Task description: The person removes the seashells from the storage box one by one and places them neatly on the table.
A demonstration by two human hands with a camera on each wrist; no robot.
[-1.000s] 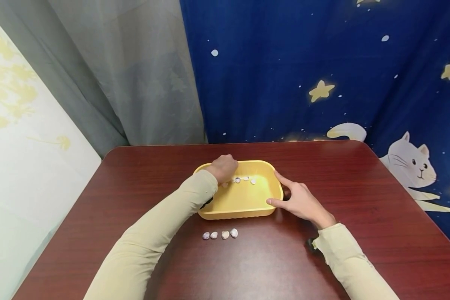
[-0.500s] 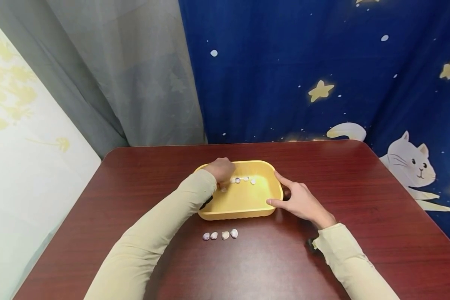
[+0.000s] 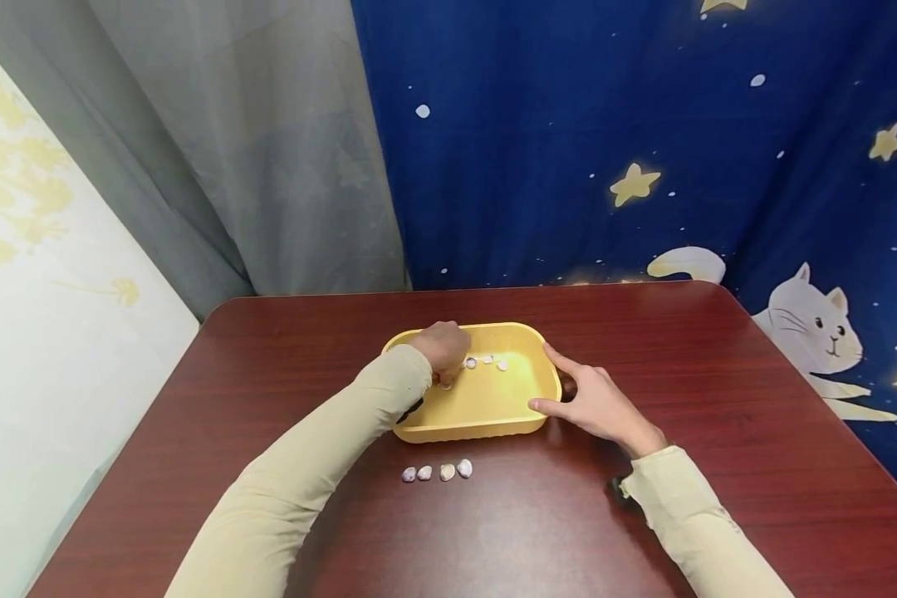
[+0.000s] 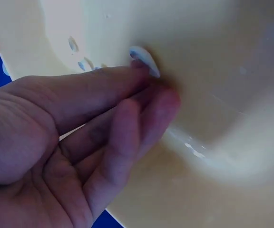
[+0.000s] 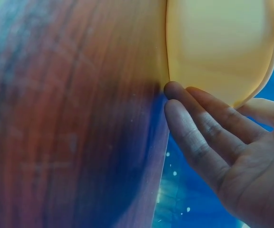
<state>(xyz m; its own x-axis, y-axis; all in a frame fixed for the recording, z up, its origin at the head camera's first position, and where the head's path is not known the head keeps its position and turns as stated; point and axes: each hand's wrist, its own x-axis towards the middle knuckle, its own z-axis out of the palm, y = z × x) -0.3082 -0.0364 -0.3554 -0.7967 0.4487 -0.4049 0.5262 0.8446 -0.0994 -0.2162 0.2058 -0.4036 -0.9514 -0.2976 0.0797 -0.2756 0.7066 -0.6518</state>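
Observation:
My left hand (image 3: 443,345) reaches into a yellow plastic tray (image 3: 486,428), near its left end. In the left wrist view, the thumb and fingertips of that hand pinch a small white seashell (image 4: 146,60) close to the tray's surface. Several other shells (image 3: 488,360) lie in a row toward the back of the tray, some partly hidden by the hand. At the tray's right end, my right hand (image 3: 601,404) holds the side, its thumb at the rim. The right wrist view shows its fingers (image 5: 189,126) along the outer wall.
In front of the tray, a short row of several shells (image 3: 447,473) lies on the dark red wooden table (image 3: 568,531). Behind the table's far edge hang a grey curtain (image 3: 306,166) and a blue one (image 3: 508,166) with stars and a cat.
My left hand has shifted slightly toward the near side of the tray with the pinched shell. The right hand keeps its hold, and the table shells stay where they were.

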